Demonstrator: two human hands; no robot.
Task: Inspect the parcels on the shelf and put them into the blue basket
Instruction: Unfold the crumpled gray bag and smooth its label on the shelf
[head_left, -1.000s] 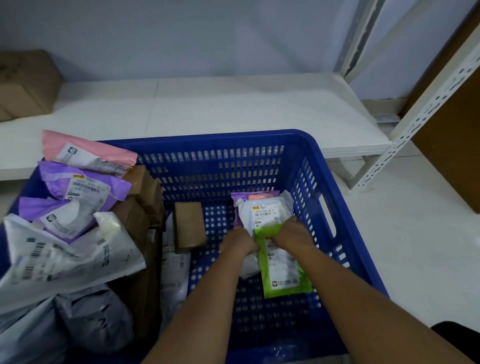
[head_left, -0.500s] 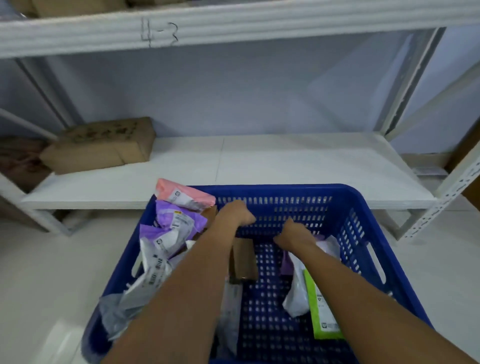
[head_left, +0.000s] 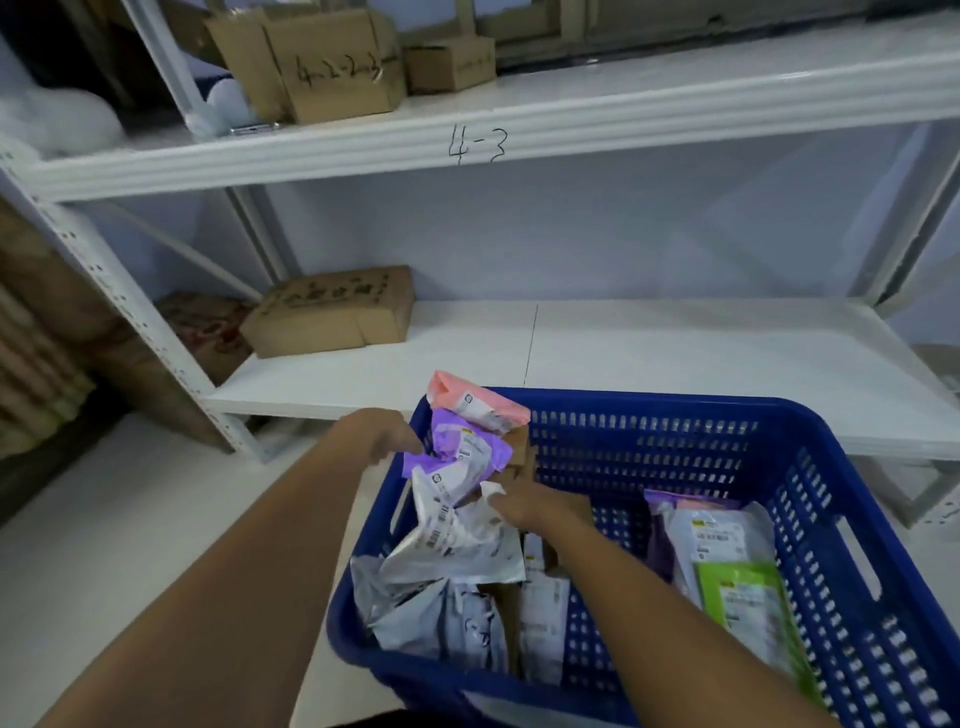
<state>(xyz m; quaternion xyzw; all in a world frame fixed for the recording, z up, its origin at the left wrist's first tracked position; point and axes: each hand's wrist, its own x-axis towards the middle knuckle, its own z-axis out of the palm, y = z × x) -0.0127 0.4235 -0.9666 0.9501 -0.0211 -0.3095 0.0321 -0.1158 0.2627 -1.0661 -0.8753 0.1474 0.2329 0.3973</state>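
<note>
A: Parcels, where? Quick.
B: Heaped in the blue basket (head_left: 810, 467), on the floor in front of the lower shelf (head_left: 675, 358). Stack at its left end: pink parcel (head_left: 478, 402) on top, purple parcels (head_left: 462, 449) under it, white parcel (head_left: 457, 540) below those, grey bags (head_left: 441, 618) lowest.
A: Left hand?
B: Left hand (head_left: 382, 434) sits at the basket's left rim, just left of the purple parcels. Fingers (head_left: 410, 448) curl down and meet the purple edge. Pinching it or only touching, I can't tell; blurred.
A: Right hand?
B: Right hand (head_left: 540, 506) is inside the basket, fingers (head_left: 501, 503) bent onto the upper corner of the white parcel, touching it. Actual grasp? Can't tell, the fingertips are hidden by the wrapper.
A: Anything right of those fingers?
B: Well apart, by the right wall: a white labelled parcel (head_left: 722, 540) with a green parcel (head_left: 748, 597) lying over its near end, purple showing under them.
A: Beyond the fingers?
B: Cardboard box (head_left: 332, 312) on the lower shelf's left end. Upper shelf (head_left: 623, 111) is marked "4-3" and carries more boxes (head_left: 332, 62).
</note>
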